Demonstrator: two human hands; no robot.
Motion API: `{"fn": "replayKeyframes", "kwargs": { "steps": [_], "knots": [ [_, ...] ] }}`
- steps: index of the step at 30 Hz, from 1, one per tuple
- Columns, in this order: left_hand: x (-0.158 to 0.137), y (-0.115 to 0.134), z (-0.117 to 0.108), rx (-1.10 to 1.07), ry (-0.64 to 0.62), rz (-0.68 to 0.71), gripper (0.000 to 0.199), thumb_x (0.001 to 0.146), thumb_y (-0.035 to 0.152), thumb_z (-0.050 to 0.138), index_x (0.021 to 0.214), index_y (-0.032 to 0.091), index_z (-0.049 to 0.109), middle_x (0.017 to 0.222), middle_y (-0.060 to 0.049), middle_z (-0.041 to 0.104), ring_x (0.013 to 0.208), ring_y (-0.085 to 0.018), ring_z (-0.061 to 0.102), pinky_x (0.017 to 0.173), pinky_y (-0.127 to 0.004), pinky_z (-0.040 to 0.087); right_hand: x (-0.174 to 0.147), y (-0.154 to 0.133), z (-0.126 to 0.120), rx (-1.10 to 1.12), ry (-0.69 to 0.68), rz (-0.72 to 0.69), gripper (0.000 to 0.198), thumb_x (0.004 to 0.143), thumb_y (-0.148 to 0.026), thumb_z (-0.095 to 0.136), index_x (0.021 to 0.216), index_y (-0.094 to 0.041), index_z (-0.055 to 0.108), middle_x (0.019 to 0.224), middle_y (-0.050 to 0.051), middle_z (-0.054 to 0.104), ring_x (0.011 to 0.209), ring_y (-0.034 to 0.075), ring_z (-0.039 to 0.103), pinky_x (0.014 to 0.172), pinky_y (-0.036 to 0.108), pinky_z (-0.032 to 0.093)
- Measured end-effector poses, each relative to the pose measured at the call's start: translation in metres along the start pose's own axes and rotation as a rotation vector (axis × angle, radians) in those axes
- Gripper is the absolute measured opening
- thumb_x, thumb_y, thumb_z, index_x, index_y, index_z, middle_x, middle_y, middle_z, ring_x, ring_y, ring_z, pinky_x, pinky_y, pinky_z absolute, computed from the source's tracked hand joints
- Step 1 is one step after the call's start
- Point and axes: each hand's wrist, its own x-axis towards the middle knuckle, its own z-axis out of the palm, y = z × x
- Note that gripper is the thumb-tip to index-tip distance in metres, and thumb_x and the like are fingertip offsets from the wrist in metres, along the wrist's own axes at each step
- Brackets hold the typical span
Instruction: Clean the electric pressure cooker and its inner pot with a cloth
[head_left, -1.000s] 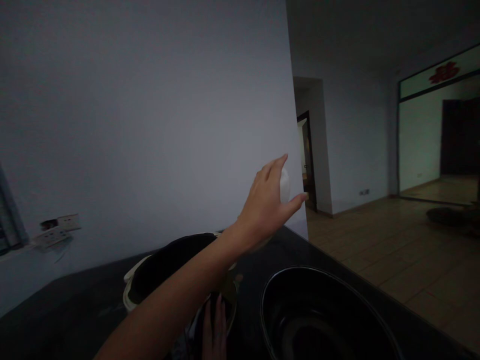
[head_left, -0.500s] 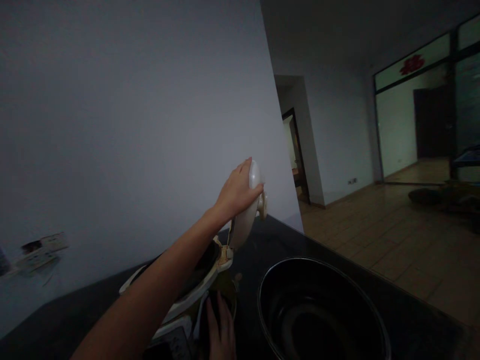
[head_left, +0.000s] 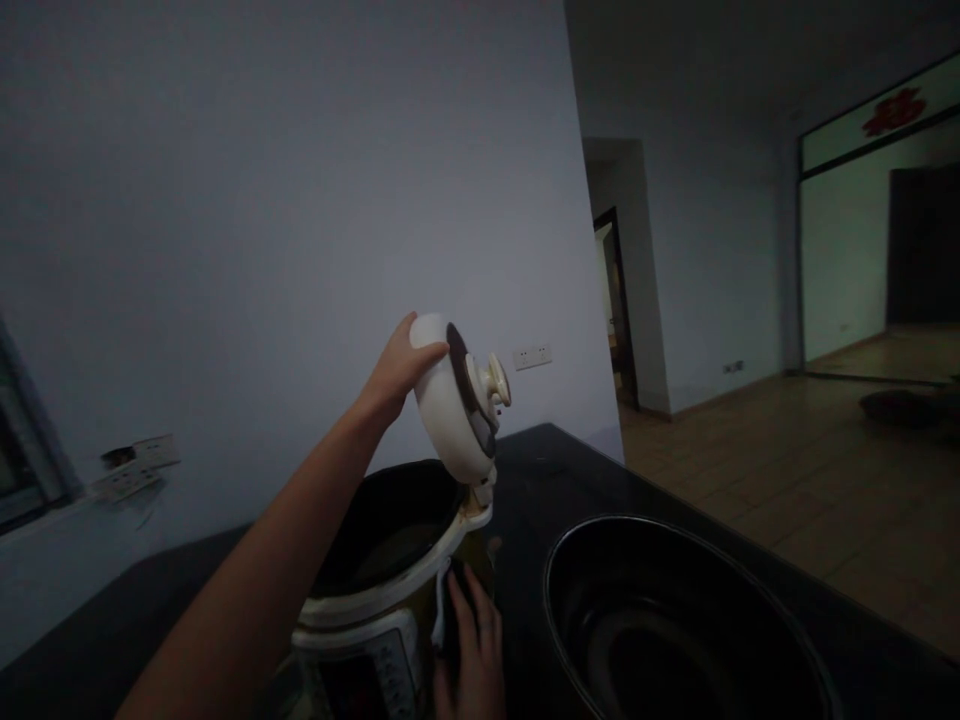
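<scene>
A white-rimmed electric pressure cooker point(head_left: 375, 600) stands on the dark counter, with its control panel facing me. Its white hinged lid point(head_left: 442, 410) is raised and tilted above the pot, the valve knob on its far side. My left hand point(head_left: 409, 360) grips the lid's upper edge, thumb over the outer side. Inside, the dark inner pot point(head_left: 397, 520) is partly hidden by my left forearm; its contents are too dim to tell. Low on the cooker's right side, my right hand point(head_left: 476, 640) has its fingers over the dark side handle point(head_left: 450, 620).
A large dark round pan point(head_left: 667, 620) sits on the counter point(head_left: 525, 490) to the right of the cooker. Behind rises a pale wall point(head_left: 300, 200) with a socket point(head_left: 532, 356). The counter's right edge drops to a tiled floor point(head_left: 750, 450).
The lid has swung back leftward, from nearly upright to leaning over the pot, with my left hand still holding it. My right hand stays at the cooker's side. The view has shifted slightly left.
</scene>
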Motion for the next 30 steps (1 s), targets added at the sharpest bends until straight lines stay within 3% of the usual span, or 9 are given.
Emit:
{"fn": "replayKeyframes", "kwargs": {
  "steps": [7,14,19,25,30],
  "knots": [
    [-0.025,-0.027,-0.028,-0.229,0.212,-0.086,0.086,0.068,0.027,0.070,0.146,0.007,0.040,0.134,-0.022,0.058,0.120,-0.034,0.061,0.102,-0.046,0.050,0.018,0.000,-0.011,0.032,-0.042,-0.001,0.092,0.071,0.004,0.045,0.153,-0.036,0.038,0.153,0.005,0.046,0.139,0.027,0.045,0.111,0.051,0.044],
    [-0.053,-0.036,-0.042,-0.225,0.345,-0.081,0.086,0.068,0.025,0.070,0.147,0.010,0.040,0.144,-0.019,0.053,0.128,-0.032,0.056,0.109,-0.042,0.046,0.022,-0.010,-0.017,0.103,-0.113,0.107,0.094,0.070,0.004,0.044,0.154,-0.038,0.034,0.157,0.003,0.038,0.145,0.027,0.033,0.117,0.058,0.033],
    [-0.071,-0.035,-0.044,-0.203,0.368,-0.046,0.089,0.068,0.026,0.070,0.149,0.011,0.038,0.148,-0.018,0.050,0.132,-0.031,0.053,0.112,-0.039,0.043,0.023,-0.009,-0.021,0.164,-0.121,0.113,0.091,0.072,0.004,0.042,0.153,-0.039,0.037,0.156,0.002,0.039,0.145,0.024,0.034,0.118,0.053,0.034],
    [-0.089,-0.038,-0.049,-0.235,0.441,-0.072,0.084,0.069,0.025,0.072,0.147,0.017,0.041,0.148,-0.014,0.051,0.133,-0.031,0.052,0.113,-0.043,0.042,0.039,-0.020,-0.037,0.255,-0.107,0.117,0.067,0.082,-0.005,0.048,0.142,-0.034,0.055,0.145,0.005,0.054,0.136,0.022,0.048,0.116,0.046,0.039],
    [-0.093,-0.047,-0.053,-0.263,0.495,-0.117,0.079,0.070,0.026,0.071,0.144,0.019,0.045,0.145,-0.013,0.054,0.130,-0.030,0.055,0.111,-0.042,0.045,0.062,-0.047,-0.074,0.394,-0.027,0.183,0.040,0.092,-0.023,0.051,0.129,-0.027,0.068,0.136,0.007,0.064,0.127,0.021,0.059,0.110,0.040,0.046]
  ]
}}
